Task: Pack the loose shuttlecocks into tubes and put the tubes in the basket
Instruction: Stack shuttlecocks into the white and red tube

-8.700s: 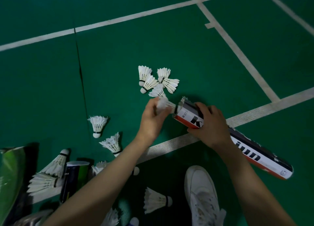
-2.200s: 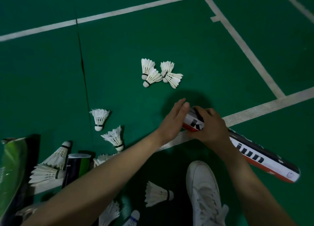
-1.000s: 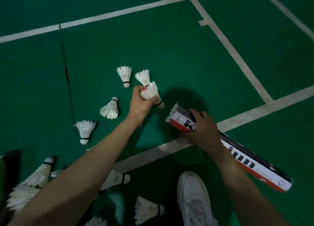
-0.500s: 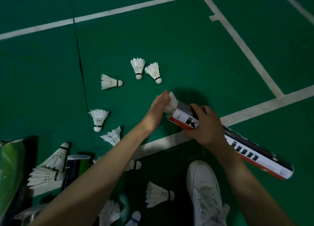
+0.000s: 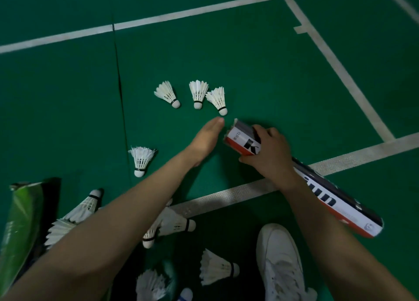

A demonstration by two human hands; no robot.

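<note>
Down by the feet first: a white sneaker is planted on the green court floor, with loose shuttlecocks scattered right beside it and more tucked under the left forearm. At the left edge sits a green-and-black container; bag or tube, I can't tell. No basket in shot.

Up to the action: the right hand is wrapped round the cardboard tube near its open mouth, with the far end running back past the wrist and across the white court line. That angle looks deliberate. The mouth points at the pile, so each shuttlecock has a short trip in. There's a hint of white at the rim, so it's probably partly filled.

The left hand is stretched out, fingers straight, holding nothing, fingertips just short of the nearest cork. Off to its left lies a lone shuttlecock, cork toward us.

Farthest out, a trio of shuttlecocks lies cork-end toward the person, two of them touching. That's handy, because a cork-first pinch is on. Plenty left to pack.
</note>
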